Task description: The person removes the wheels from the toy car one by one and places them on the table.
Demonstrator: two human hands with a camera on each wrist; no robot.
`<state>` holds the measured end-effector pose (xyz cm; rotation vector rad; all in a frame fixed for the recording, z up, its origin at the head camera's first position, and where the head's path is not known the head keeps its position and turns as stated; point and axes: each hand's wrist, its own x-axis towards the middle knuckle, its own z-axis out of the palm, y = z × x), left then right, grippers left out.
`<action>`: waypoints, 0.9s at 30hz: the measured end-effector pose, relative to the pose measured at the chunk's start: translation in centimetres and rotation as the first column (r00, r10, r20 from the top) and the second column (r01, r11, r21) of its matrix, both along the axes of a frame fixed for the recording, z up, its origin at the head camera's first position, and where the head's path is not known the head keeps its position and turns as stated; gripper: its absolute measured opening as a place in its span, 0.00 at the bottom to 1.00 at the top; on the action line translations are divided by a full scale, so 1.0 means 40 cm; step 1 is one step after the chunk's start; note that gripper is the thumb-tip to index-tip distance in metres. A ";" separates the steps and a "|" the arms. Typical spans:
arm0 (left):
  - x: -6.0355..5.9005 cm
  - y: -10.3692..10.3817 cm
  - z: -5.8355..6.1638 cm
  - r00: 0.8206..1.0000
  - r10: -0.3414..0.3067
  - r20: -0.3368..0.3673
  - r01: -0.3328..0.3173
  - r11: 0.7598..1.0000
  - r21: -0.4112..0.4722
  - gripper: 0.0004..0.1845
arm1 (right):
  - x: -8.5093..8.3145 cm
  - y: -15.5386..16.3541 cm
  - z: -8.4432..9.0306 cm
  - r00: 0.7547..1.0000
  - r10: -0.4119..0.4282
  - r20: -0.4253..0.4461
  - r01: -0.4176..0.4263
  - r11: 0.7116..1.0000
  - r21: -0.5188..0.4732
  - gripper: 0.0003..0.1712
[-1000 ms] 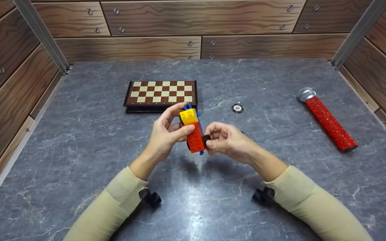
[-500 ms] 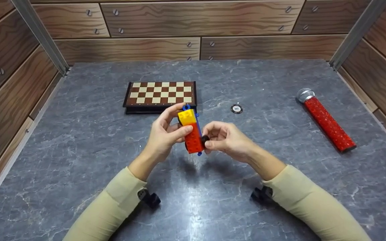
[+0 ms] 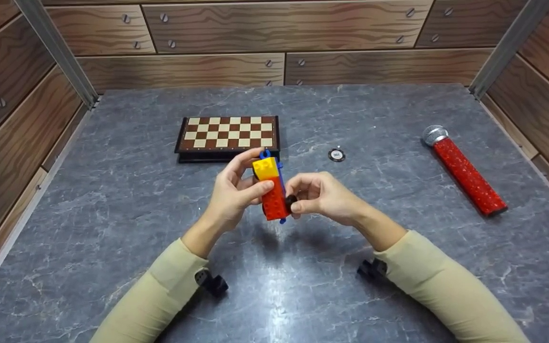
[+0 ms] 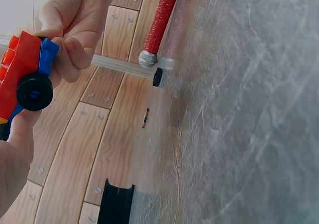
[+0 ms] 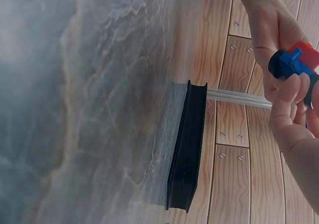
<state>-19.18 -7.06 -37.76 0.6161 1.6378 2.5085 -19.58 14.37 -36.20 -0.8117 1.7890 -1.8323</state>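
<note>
A toy car (image 3: 273, 197) of red and yellow building bricks on a blue chassis is held above the table. My left hand (image 3: 232, 193) grips it from the left, thumb across the red brick. At its right side my right hand (image 3: 327, 200) pinches a black wheel (image 3: 291, 202) between thumb and fingers, right at the chassis. The left wrist view shows another black wheel (image 4: 35, 91) on the car's facing side. From the right wrist view, the blue chassis (image 5: 294, 62) and a wheel (image 5: 277, 64) show beside the fingertips.
A folded chessboard case (image 3: 229, 156) lies behind the left hand. To its right is a poker chip (image 3: 337, 155), and far right a red glittery microphone (image 3: 467, 174). A loose black wheel (image 4: 157, 77) stands on the table (image 4: 249, 109). Wood-patterned walls (image 3: 274, 28) surround the table.
Both hands and the toy car have shifted very slightly left. The right hand keeps its pinch on the wheel, and the left hand's grip looks the same.
</note>
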 end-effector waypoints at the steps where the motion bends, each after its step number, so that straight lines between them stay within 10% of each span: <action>1: 0.000 -0.001 0.000 1.000 -0.001 0.001 0.001 1.000 0.001 0.32 | -0.001 -0.001 0.001 1.000 0.002 -0.012 -0.002 1.000 0.010 0.09; 8: -0.002 -0.001 -0.004 1.000 0.002 -0.009 -0.002 1.000 0.009 0.33 | -0.006 0.000 0.009 0.988 0.032 -0.149 -0.019 0.996 0.090 0.09; 14: -0.008 -0.006 -0.009 1.000 0.008 -0.004 -0.008 1.000 -0.023 0.35 | -0.009 -0.003 0.021 0.898 0.083 -0.431 0.017 0.974 0.224 0.08; 27: -0.001 -0.009 0.006 1.000 0.028 -0.004 -0.028 0.998 -0.047 0.35 | -0.039 0.051 0.020 0.972 -0.072 -0.225 0.120 0.972 0.204 0.15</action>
